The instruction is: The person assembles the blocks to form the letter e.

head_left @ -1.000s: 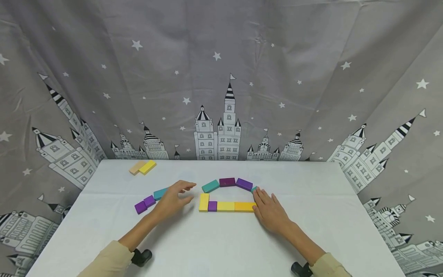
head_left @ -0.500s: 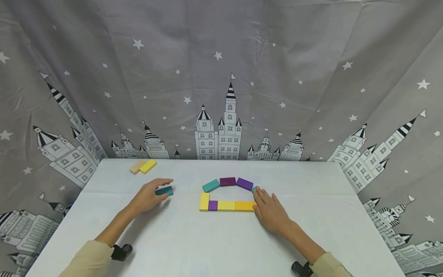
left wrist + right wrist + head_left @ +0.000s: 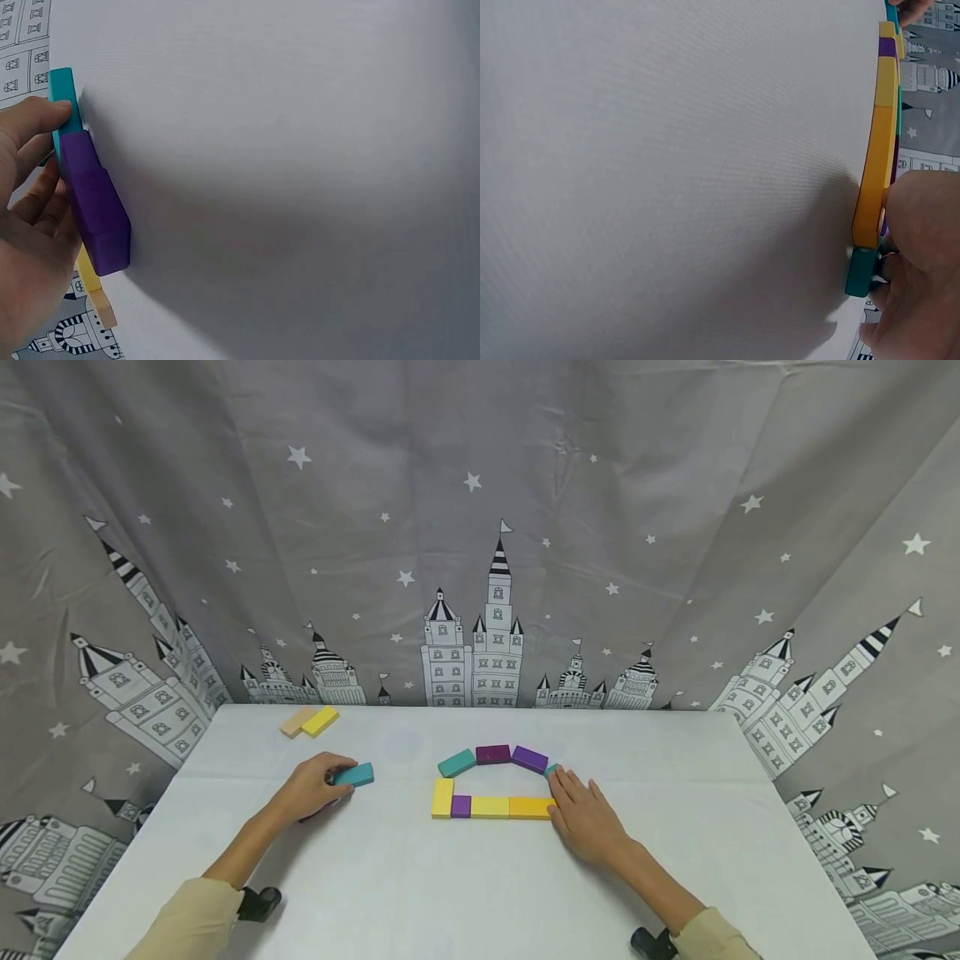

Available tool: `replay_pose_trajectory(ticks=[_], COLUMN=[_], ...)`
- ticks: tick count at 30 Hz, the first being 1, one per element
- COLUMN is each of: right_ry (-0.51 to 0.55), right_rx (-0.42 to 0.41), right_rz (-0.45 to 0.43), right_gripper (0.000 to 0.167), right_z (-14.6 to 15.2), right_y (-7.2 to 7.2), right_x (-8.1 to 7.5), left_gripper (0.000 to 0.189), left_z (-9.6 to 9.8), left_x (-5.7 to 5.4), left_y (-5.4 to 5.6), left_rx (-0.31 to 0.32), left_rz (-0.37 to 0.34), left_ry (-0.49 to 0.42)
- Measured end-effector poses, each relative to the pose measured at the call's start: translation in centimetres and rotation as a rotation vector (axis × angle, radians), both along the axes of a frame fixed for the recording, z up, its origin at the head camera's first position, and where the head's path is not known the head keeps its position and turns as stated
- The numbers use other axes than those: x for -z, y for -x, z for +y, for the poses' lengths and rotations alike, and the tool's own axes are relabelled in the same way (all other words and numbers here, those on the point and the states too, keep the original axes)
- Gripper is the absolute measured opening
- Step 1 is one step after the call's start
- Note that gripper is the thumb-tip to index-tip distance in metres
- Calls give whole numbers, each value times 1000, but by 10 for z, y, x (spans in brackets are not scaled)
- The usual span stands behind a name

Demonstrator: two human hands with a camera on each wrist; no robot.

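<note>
On the bench (image 3: 480, 893), left hand (image 3: 303, 791) fingers curled, pinching teal block (image 3: 355, 774); probably purple blocks (image 3: 94, 202) underneath. Right hand (image 3: 588, 817) flat, fingers straight, steadying orange block (image 3: 531, 807). Slide gently; keep outline braced.

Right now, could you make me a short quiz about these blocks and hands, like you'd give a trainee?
1. True or false: the right hand lies flat beside the orange block.
2. Which block does the left hand touch with its fingertips? A) the teal block B) the yellow block at the far corner C) the dark purple block
3. Fill in: in the left wrist view, a ____ block sits by the palm.

Key: 1 true; 2 A; 3 purple.
</note>
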State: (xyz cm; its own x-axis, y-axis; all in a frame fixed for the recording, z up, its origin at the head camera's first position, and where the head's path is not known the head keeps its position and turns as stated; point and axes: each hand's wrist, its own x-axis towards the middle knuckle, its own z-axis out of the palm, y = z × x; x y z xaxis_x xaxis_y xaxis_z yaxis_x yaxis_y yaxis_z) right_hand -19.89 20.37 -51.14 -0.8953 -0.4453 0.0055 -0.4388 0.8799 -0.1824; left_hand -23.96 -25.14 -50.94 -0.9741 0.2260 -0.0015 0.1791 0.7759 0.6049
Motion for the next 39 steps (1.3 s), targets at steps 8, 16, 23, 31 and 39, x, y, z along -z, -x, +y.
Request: replay_pose_trajectory(ticks=[8, 16, 23, 31, 39], right_ry=[13, -19, -17, -26, -31], right_rx=[-6, 9, 8, 8, 11], right_rz=[0, -5, -5, -3, -10], right_gripper=[56, 57, 57, 57, 57], right_z=[0, -1, -1, -2, -2], right_y=[0, 0, 0, 0, -1], right_x=[1, 0, 0, -1, -3], left_gripper=[39, 36, 34, 33, 34], left_z=[10, 43, 66, 82, 93], left_x=[-4, -11, -13, -10, -7], left_y=[-1, -10, -24, -36, -42], left_rx=[38, 171, 314, 383, 421], left_rz=[61, 90, 124, 53, -38], left_ry=[-43, -118, -132, -127, -106])
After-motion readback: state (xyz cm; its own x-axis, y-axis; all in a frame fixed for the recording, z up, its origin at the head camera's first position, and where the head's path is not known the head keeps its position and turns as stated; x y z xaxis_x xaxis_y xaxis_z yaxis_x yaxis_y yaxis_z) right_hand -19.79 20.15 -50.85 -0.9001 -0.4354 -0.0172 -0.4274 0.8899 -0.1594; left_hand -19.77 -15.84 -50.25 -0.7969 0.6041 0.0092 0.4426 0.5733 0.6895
